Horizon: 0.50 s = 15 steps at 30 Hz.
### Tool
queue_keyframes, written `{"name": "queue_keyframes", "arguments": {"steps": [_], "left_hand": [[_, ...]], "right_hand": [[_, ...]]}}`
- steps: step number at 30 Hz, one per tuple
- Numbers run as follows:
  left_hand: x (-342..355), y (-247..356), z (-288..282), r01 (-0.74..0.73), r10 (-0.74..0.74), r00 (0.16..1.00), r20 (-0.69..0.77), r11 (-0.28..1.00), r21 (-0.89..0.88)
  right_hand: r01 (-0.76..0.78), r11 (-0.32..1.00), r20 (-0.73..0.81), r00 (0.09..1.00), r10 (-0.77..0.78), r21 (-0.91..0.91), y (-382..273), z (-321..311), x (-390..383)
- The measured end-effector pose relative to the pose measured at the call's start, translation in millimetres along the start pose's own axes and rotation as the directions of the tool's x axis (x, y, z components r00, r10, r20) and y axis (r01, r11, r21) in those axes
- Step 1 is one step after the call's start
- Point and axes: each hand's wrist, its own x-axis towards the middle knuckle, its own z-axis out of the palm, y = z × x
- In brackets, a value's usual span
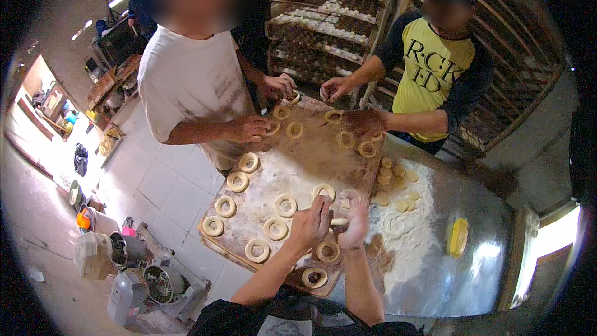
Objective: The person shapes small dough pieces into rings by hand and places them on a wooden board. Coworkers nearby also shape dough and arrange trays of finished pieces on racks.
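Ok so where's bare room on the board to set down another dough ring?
The wooden board is bare across its floured middle, between the ring under the co-worker's hand and the ring above your left hand. The board's left edge and far end are crowded with rings.

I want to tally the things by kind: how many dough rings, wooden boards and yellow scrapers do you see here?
Dough rings: 17 (a few at the far end are half covered, so this is approximate)
Wooden board: 1
Yellow scraper: 1
Total: 19
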Motion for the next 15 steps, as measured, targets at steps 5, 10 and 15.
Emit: {"name": "queue_keyframes", "arguments": {"steps": [5,10,15], "left_hand": [[13,-27,-7,0.040,-0.040,0.998,0.041,0.999,0.006],[29,-55,-8,0.057,-0.124,0.951,0.283,0.971,0.234],[45,-62,-21,0.211,-0.209,0.956,0.204,0.977,0.013]], "right_hand": [[-0.011,0.999,0.035,0.999,0.013,-0.053,10,22,17],[0.204,0.742,0.163,0.978,-0.128,-0.639,19,11,38],[-0.069,0.974,0.237,0.964,0.120,-0.214,19,19,53]]}}
